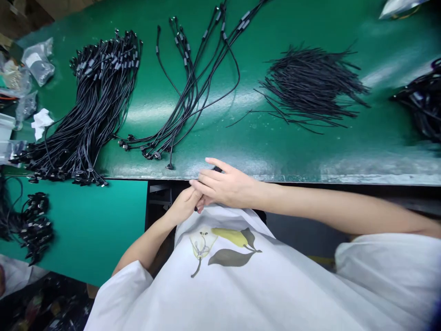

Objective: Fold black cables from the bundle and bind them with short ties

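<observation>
My two hands meet at the near edge of the green table, in front of my shirt. My left hand (185,205) is closed, and a small black thing (217,169) shows in part between the hands, too covered to name. Over the left hand's fingers lies my right hand (229,186), its fingers stretched out and a little apart. Just beyond the hands a loose group of black cables (188,108) with small plugs and grey sleeves lies across the table.
A thick bundle of black cables (99,101) lies at the left. To the right sits a pile of thin black strands (312,87), with more black cables (422,103) at the far right. Clear plastic bags (37,62) and a white scrap (42,122) are at the left edge.
</observation>
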Motion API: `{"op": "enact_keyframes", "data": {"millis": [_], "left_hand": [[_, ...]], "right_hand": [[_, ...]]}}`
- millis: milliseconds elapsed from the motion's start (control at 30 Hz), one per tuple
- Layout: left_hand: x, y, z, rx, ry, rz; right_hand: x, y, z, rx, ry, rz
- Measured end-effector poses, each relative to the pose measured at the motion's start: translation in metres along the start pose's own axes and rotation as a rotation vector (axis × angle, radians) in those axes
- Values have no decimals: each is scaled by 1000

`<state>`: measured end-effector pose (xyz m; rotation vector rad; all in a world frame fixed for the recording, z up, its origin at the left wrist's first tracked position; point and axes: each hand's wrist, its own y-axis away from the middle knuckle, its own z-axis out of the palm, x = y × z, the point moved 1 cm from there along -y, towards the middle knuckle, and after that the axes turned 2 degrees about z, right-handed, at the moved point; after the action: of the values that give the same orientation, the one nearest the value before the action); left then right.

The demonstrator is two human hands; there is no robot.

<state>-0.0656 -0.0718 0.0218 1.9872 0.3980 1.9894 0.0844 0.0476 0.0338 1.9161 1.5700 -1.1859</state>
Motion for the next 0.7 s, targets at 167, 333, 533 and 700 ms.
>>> {"op": "enact_keyframes", "data": {"millis": [167,333,533,700], "left_hand": [[17,13,-4,-261,-696,181],[13,13,1,-429,-953,345],[13,-24,7,-247,-879,261],[7,-33,6,-247,-319,14]], "right_hand": [[-5,28,18,-368,100,174],[-9,39,12,-612,-397,395],[7,36,11,-320,384,252],[27,29,-29,-209,332,24]]}}
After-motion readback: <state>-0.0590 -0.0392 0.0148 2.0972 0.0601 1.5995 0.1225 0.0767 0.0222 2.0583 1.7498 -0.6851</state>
